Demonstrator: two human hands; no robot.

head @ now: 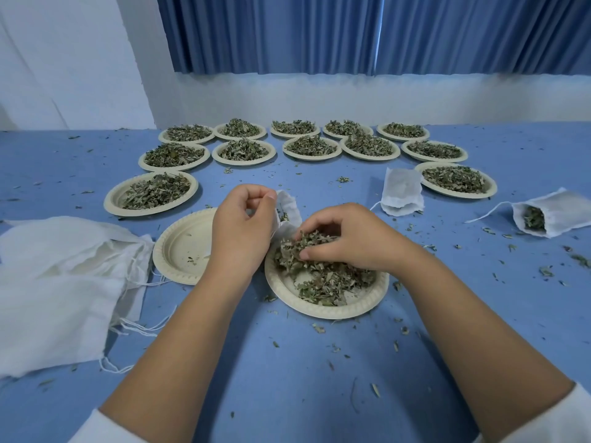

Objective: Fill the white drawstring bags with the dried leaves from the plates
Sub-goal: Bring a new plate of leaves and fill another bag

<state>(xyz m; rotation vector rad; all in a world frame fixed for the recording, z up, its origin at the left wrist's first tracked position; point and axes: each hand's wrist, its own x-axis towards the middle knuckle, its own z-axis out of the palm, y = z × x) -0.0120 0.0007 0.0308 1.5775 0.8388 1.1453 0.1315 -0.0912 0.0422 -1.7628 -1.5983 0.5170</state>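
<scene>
1. On the blue table [287, 378], open room lies at 6 o'clock; full plates [112, 199] ring 10 to 2 o'clock.
2. At 9 o'clock lies a pile of empty bags [57, 282].
3. The near plate [323, 313] holds dried leaves [323, 282]; the right hand [355, 238] curls its fingers round a clump.
4. The left hand [243, 225] pinches the white drawstring bag [289, 206] at this plate's 11 o'clock rim.

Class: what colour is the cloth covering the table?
Blue table cloth, seen in the head view.
</scene>
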